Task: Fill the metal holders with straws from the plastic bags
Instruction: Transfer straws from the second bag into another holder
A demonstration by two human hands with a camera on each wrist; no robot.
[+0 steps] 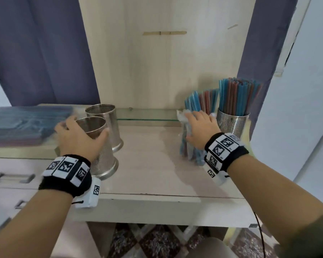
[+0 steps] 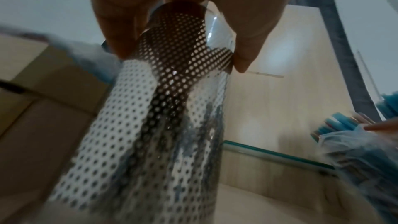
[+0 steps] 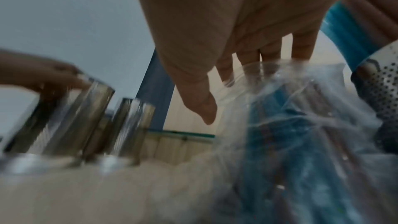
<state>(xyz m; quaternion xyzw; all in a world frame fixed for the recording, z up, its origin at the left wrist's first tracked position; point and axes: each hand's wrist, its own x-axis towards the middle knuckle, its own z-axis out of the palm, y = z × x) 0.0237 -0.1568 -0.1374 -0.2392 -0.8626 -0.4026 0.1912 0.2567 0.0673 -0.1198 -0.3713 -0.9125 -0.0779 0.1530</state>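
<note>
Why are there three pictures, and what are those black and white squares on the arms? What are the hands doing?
These are a person's two hands, not a machine. The checkered wristbands carry small cameras. The big picture comes from a camera on the person's head; the other two look along each hand from the wrist.

The left hand grips the rim of an empty shiny metal holder full of little holes. A second empty metal holder stands just behind it. The right hand touches a clear plastic bag of blue and red straws standing on the pale wooden desk. Whether its fingers are gripping is too blurry to tell. On the far right, a third metal holder is already full of straws. Flat bags of straws lie at the left.
</note>
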